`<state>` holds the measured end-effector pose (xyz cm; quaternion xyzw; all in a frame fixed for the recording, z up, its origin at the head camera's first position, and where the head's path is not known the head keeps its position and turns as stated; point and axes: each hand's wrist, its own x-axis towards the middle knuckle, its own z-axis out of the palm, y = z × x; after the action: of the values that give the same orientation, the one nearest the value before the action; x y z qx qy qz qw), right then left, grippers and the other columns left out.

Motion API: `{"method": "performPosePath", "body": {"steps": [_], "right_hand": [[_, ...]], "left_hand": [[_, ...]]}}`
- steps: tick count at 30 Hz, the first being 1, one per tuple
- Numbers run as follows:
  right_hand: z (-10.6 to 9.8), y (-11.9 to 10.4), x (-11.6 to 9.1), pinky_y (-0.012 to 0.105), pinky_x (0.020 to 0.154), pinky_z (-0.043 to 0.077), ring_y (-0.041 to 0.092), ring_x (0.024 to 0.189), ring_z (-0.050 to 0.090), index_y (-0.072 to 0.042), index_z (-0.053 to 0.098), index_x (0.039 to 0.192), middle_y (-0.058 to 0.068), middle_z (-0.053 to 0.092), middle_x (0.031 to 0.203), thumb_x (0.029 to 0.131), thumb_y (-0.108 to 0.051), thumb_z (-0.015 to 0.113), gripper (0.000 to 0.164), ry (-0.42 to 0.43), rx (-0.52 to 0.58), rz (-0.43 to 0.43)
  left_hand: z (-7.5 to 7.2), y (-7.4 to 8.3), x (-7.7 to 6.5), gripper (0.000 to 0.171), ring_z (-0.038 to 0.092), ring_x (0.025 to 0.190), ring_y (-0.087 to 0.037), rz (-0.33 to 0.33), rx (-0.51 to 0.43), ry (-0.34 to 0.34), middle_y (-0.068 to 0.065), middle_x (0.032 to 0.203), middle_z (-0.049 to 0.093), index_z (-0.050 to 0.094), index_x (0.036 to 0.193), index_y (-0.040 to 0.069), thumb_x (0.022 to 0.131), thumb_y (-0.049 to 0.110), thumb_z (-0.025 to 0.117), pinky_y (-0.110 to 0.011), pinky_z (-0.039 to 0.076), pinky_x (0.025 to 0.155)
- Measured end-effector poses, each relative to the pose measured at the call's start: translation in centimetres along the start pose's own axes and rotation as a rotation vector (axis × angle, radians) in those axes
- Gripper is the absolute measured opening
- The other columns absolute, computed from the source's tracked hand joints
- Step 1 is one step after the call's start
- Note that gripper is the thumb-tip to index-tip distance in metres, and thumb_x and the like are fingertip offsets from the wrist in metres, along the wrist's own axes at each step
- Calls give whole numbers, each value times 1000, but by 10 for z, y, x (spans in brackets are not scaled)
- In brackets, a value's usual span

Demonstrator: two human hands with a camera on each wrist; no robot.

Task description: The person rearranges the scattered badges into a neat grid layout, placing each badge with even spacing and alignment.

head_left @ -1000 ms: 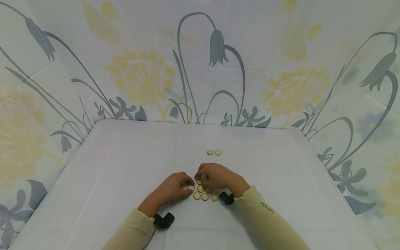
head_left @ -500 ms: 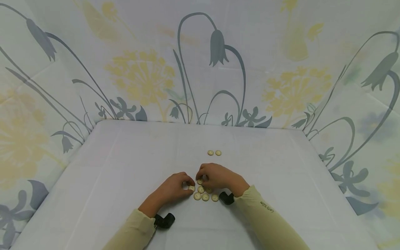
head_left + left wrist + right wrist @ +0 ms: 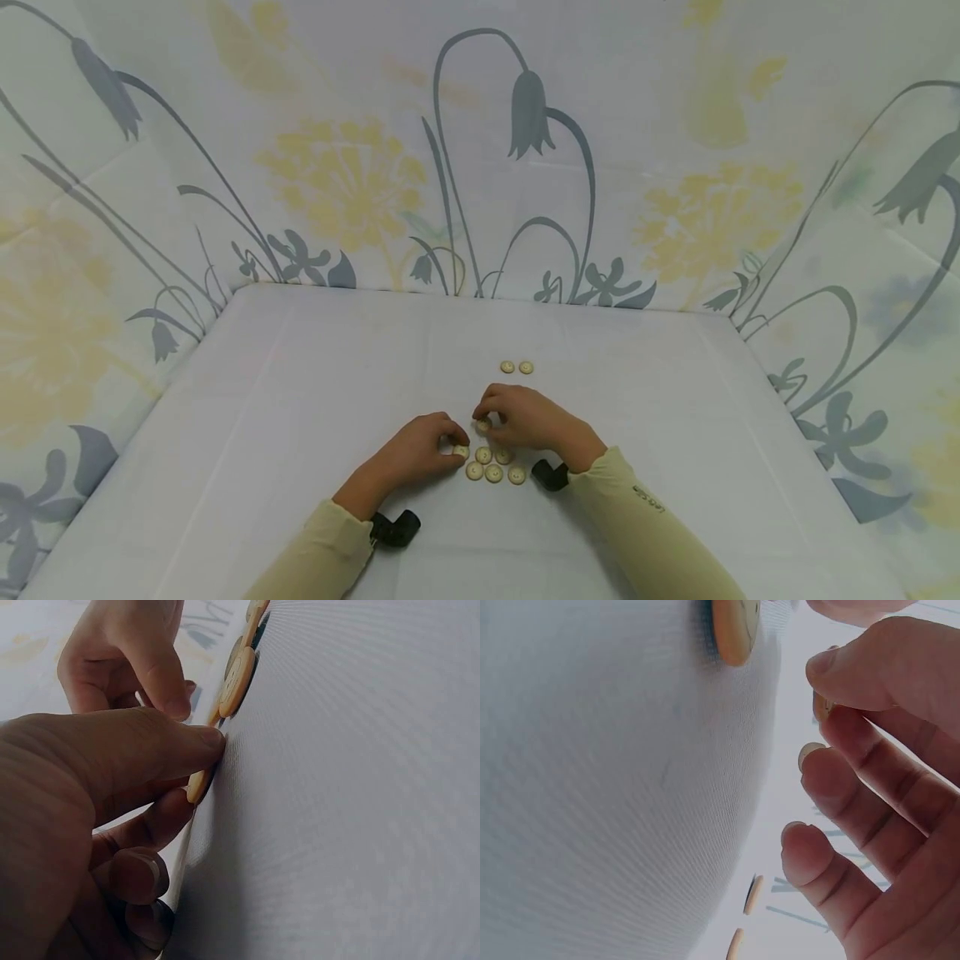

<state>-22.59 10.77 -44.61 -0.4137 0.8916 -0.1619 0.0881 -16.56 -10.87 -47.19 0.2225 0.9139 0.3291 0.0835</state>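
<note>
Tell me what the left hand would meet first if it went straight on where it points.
Probably the loose button just right of its pinched button; the right hand is close, and depth is uncertain.

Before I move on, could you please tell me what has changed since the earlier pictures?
The right hand has moved slightly forward, carrying its pinched button farther from the five near buttons. The left hand still holds another button, and the two far buttons stayed put.
</note>
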Motion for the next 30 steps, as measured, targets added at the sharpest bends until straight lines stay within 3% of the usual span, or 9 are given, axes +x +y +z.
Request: {"method": "performPosePath", "body": {"steps": [7,17,30], "right_hand": [[0,5,3,23,76,48,5,84,55,-19,72,109,-8,61,104,86,-16,69,24,26,-5,-7],[-3,13,13,30,85,51,10,95,60,-18,73,107,-6,64,103,84,-13,69,24,45,-63,89],[-14,24,25,36,92,49,18,102,62,-15,73,109,-1,66,107,87,-15,68,23,80,-18,205]], "left_hand": [[0,0,1,16,61,95,-15,1,-3,2,6,96,64,71,101,13,86,20,72,-38,48,85],[1,-1,1,16,61,93,-13,19,-2,9,6,95,64,72,100,13,86,20,72,-36,48,85],[1,-2,2,17,61,93,-14,18,5,5,6,96,65,72,100,13,85,20,73,-36,48,85]]}}
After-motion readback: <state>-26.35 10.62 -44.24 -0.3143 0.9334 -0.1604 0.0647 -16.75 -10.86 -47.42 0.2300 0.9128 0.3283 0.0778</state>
